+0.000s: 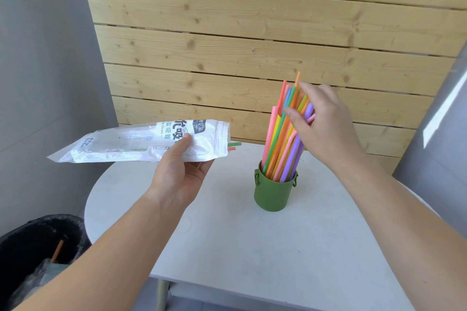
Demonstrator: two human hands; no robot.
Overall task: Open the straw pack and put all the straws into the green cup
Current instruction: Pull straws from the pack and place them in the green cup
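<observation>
The green cup [273, 193] stands on the white round table [227, 247], right of centre. Several coloured straws [280, 149] stand bundled in it, leaning slightly right. My right hand [321, 126] is around the upper part of the bundle, fingers and thumb touching the straws. My left hand [182, 174] holds the white plastic straw pack [141, 142] level above the table's left side, its open end facing right. A green straw tip and a red straw tip [233, 146] poke out of that open end.
A black-lined waste bin [38, 247] stands on the floor at lower left, with an orange straw and wrapping inside. A wooden plank wall [252, 33] rises right behind the table. Grey walls flank both sides.
</observation>
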